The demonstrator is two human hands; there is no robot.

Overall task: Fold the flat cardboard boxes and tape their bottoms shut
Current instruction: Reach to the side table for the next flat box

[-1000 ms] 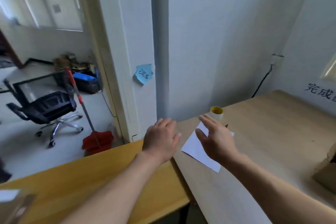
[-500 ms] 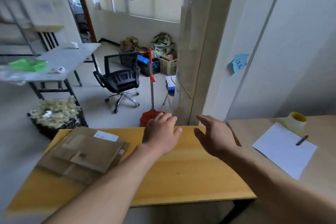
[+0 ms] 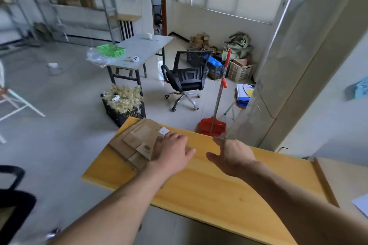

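Head view: the long yellow wooden surface (image 3: 219, 185) runs across the lower frame, and the flat cardboard boxes (image 3: 135, 141) lie in a loose, slightly fanned stack at its far left corner. The left hand (image 3: 171, 151) is stretched out over the stack's right edge, fingers fairly straight and gripping nothing; whether it rests on the cardboard or hangs just above, I cannot tell. The right hand (image 3: 233, 157) is spread open above bare wood just right of the stack, thumb out, holding nothing. A small white label (image 3: 164, 131) sits on the top piece by the left fingertips. The step in hand looks like taking one flat box. It would go best to pin the stack with one hand, peel off only the top sheet, and pull it toward the bare middle, where there is room to square it.
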